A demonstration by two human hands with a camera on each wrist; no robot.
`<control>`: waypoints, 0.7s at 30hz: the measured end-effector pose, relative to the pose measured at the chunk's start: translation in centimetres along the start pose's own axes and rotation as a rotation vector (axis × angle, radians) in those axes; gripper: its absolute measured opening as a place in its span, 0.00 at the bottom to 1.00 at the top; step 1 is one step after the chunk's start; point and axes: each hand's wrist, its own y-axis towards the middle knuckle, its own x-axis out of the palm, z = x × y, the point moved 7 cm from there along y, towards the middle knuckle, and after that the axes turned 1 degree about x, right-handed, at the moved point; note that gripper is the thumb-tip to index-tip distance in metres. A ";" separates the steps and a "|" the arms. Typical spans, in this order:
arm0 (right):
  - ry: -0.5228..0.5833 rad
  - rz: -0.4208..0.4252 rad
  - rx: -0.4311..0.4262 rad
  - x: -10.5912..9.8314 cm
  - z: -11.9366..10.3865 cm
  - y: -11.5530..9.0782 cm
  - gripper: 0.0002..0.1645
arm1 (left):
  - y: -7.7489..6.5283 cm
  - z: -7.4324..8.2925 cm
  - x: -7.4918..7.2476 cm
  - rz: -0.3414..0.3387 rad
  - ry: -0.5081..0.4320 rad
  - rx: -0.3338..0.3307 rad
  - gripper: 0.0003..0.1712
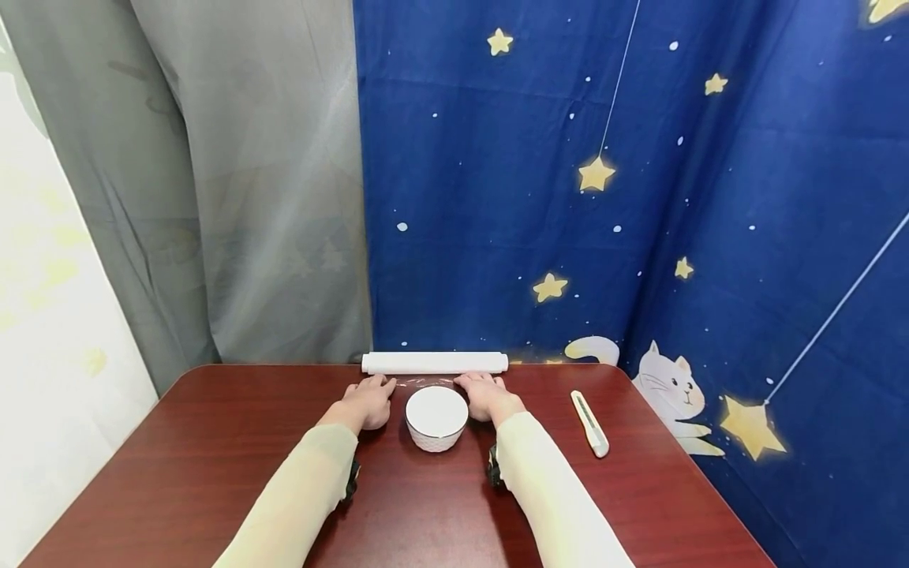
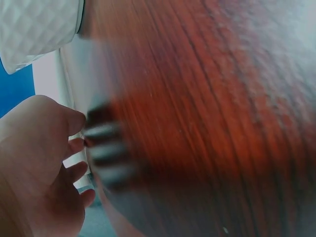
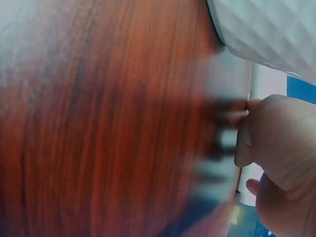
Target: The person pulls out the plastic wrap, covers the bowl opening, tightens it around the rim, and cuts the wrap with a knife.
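Left hand [image 1: 369, 401] and right hand [image 1: 488, 396] down at the table's [image 1: 213, 442] far edge, can't tell if pinching anything tbh. White roll [image 1: 435, 363] just past the fingertips, shiny clear film [image 1: 413, 383] and white bowl [image 1: 436, 444] between both hands, cutter [image 1: 589, 424] off right.

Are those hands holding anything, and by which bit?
Can't tell. The left hand and right hand are by the thin clear plastic film; whether they pinch its edge is unclear.
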 end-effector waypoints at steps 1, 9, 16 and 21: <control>-0.008 -0.001 0.002 0.1 0.0 0.0 0.39 | 0.1 -0.1 0.2 -0.005 -0.005 -0.008 0.34; -0.025 0.045 -0.007 0.0 0.1 -0.2 0.37 | -0.3 0.5 -0.4 0.013 -0.024 -0.013 0.31; -0.009 0.005 -0.005 -0.8 -0.4 -0.9 0.36 | -1.0 1.1 -0.9 -0.026 -0.020 0.008 0.31; -0.008 0.012 -0.027 -0.9 -0.5 -1.0 0.33 | -1.3 1.0 -1.0 -0.012 -0.012 0.030 0.29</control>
